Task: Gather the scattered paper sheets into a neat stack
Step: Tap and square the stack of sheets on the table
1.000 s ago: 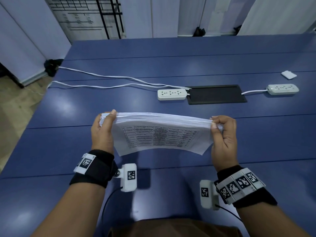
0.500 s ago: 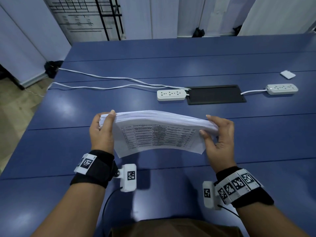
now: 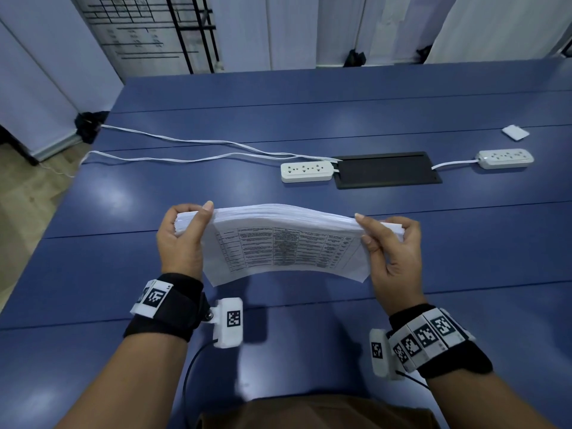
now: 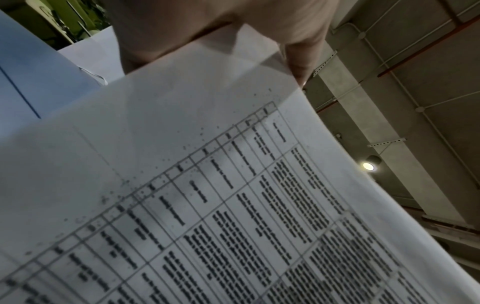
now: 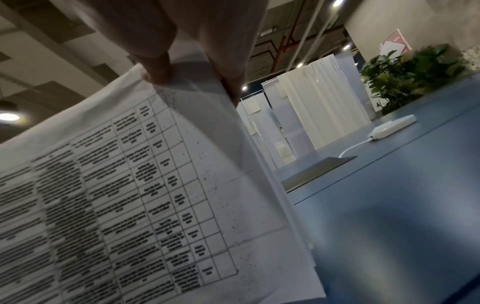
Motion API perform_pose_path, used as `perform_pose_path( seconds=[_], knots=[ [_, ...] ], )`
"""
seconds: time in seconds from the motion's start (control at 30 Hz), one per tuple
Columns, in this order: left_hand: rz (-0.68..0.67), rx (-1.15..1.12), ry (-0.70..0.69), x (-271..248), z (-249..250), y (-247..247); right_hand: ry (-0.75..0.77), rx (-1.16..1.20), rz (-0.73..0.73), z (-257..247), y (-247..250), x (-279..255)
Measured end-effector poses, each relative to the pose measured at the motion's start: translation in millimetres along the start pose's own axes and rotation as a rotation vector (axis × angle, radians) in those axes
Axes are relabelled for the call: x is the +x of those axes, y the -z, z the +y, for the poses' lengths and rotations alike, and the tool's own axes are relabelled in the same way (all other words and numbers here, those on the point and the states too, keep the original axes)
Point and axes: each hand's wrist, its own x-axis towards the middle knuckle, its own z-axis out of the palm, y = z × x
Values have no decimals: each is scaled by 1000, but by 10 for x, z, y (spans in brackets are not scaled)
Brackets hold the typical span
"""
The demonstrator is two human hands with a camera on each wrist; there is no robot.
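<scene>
Paper stack (image 3: 284,243), bowed upward above the blue bench (image 3: 464,243), is gripped at its ends by left hand (image 3: 181,243) and right hand (image 3: 394,255).

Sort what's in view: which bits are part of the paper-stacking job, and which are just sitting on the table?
Job:
- paper stack, held above the table by its two ends
- left hand, gripping the left end
- right hand, gripping the right end

Lying about:
- near power strip
- far power strip
- black cable hatch
- white cables
- small white pad

Left hand (image 4: 221,30) fingers (image 4: 301,59) grip the paper stack's (image 4: 207,185) edge
</scene>
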Motion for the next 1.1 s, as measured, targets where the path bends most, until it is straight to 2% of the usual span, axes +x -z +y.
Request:
perform_pose_path(
  seconds=[0.13, 0.33, 0.43, 0.5, 0.6, 0.73, 0.83, 0.97, 1.1],
  knots=[
    [52, 11, -22, 20, -3, 1, -49, 54, 38, 11, 15, 1],
    [15, -23, -25, -27, -42, 7, -36, 94, -5, 21, 15, -37],
    [63, -64, -8, 21, -49, 24, -52, 105, 17, 31, 6, -47],
    [39, -73, -7, 20, -69, 27, -80, 134, 48, 17, -3, -50],
    [-29, -57, -9, -33, -76, 28, -5, 125, 69, -6, 7, -52],
    [41, -80, 24, 28, -86, 6, 40, 63, 19, -10, 33, -79],
    [14, -83, -5, 26, -103, -9, 1, 55, 6, -8, 20, -100],
    [-15, -112, 28, 81, -123, 60, -44, 146, 78, 77, 0, -133],
    [-146, -151, 21, 80, -182, 126, -319, 483, 50, 138, -37, -148]
  ],
)
